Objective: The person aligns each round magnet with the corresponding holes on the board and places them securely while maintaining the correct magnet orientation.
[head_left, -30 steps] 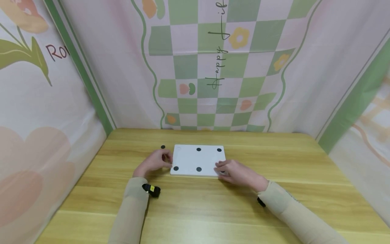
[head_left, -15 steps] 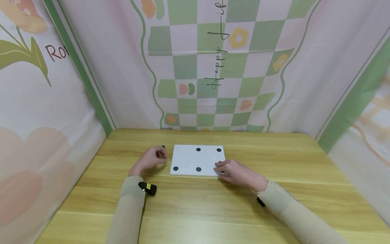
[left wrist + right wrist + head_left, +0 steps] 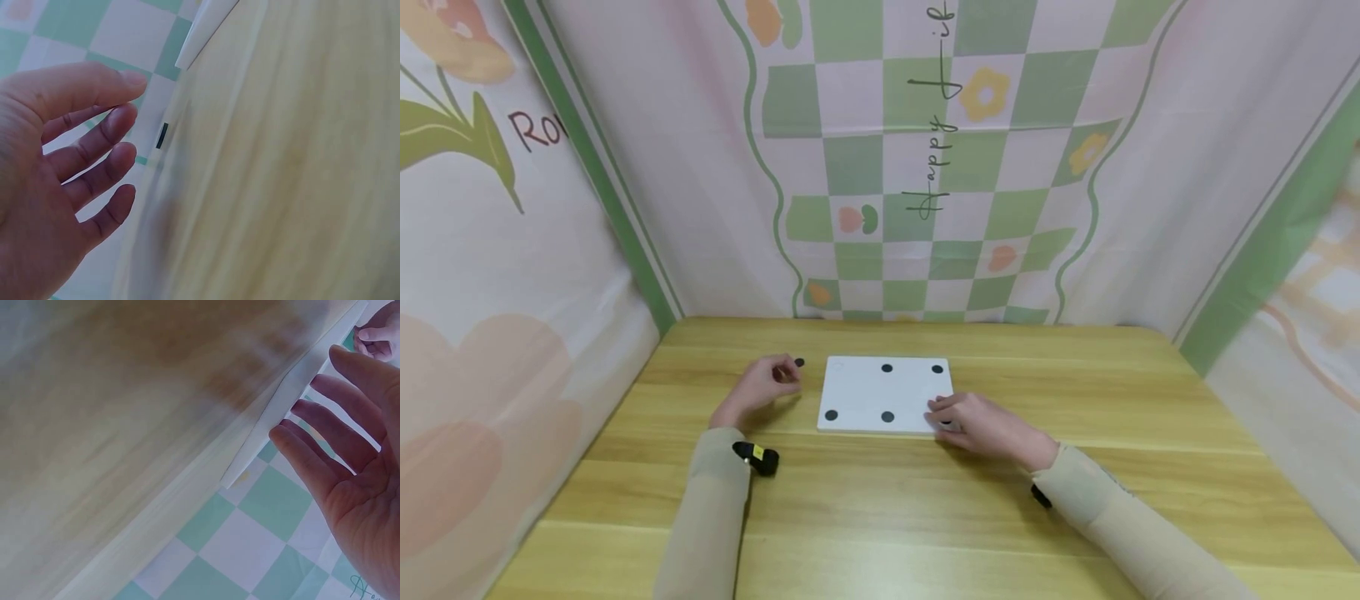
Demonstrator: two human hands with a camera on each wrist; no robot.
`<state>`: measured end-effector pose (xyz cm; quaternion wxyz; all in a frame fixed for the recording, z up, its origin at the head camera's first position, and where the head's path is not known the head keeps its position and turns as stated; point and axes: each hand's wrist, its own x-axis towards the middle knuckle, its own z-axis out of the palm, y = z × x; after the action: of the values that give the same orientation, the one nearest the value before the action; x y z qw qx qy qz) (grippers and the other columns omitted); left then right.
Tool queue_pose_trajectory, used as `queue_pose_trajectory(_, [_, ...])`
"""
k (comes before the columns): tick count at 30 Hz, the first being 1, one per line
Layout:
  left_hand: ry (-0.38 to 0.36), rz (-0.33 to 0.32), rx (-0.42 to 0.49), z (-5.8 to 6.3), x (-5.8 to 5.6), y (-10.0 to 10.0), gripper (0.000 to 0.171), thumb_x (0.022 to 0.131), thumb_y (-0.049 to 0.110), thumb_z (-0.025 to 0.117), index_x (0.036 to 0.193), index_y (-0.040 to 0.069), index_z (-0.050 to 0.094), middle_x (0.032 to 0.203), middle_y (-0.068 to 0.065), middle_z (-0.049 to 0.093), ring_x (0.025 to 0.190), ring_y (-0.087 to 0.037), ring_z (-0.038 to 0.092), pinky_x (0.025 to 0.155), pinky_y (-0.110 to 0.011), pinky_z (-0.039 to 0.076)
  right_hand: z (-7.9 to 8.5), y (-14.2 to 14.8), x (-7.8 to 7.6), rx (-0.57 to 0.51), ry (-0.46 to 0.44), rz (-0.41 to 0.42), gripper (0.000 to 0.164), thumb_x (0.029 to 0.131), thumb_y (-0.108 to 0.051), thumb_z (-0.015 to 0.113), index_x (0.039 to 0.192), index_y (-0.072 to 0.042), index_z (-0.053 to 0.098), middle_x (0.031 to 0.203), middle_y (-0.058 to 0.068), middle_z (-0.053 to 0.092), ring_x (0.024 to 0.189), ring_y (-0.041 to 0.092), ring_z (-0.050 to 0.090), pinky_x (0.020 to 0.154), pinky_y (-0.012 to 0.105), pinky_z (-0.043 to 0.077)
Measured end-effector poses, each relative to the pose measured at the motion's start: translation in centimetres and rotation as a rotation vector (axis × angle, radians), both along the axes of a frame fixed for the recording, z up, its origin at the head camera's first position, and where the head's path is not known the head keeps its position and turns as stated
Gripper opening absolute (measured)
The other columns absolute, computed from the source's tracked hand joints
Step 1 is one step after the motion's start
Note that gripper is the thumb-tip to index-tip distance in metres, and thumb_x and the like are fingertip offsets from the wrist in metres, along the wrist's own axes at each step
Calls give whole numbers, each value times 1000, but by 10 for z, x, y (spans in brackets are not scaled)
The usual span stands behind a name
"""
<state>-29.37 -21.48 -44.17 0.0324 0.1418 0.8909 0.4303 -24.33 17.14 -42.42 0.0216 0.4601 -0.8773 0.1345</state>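
Observation:
A flat white board [image 3: 857, 392] lies on the table, with black round discs along its near and far edges. One near-edge disc [image 3: 888, 417] sits around the middle. The board's far left corner bears only a faint ring. My left hand [image 3: 763, 386], fingers loosely bent with nothing between them, hovers left of the board. Just beyond its fingertips a loose black disc [image 3: 800, 362] lies on the wood, seen edge-on as a thin dark disc [image 3: 162, 135] in the left wrist view. My right hand [image 3: 981, 425] rests its fingertips on the board's near right corner, partly covering a disc there.
The wooden table [image 3: 880, 517] stretches out on all sides of the board. A printed checkered curtain [image 3: 917, 275] hangs behind its far edge, with more fabric on both sides. Each sleeved wrist carries a small black camera [image 3: 756, 458].
My left hand has left the board's left edge and moved left and slightly away from me, up to the loose disc. The right hand and the board stay put.

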Motion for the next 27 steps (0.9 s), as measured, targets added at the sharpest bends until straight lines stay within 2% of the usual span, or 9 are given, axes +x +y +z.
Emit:
queue_pose_trajectory(8, [-9, 23, 14, -3, -8, -5, 18, 80, 12, 73, 96, 9, 64, 94, -7, 62, 85, -21, 55, 72, -29, 48, 0, 1, -1, 2, -1, -5, 27, 87, -13, 68, 112, -3, 69, 118, 17, 66, 110, 29, 63, 91, 40, 53])
queue_pose_trajectory(16, [-32, 43, 53, -8, -14, -12, 24, 79, 10, 72, 101, 5, 64, 97, -9, 63, 87, -22, 56, 74, -31, 49, 0, 1, -1, -2, -7, 0, 27, 87, -13, 68, 112, -3, 69, 118, 17, 66, 110, 30, 64, 90, 40, 53])
queue_pose_trajectory(27, [-45, 74, 75, -11, -20, -15, 27, 80, 11, 72, 105, 6, 63, 100, -10, 64, 91, -23, 58, 80, -33, 51, -1, 0, -1, -14, 28, 18, 27, 86, -12, 69, 111, -2, 69, 115, 18, 67, 107, 30, 65, 88, 40, 54])
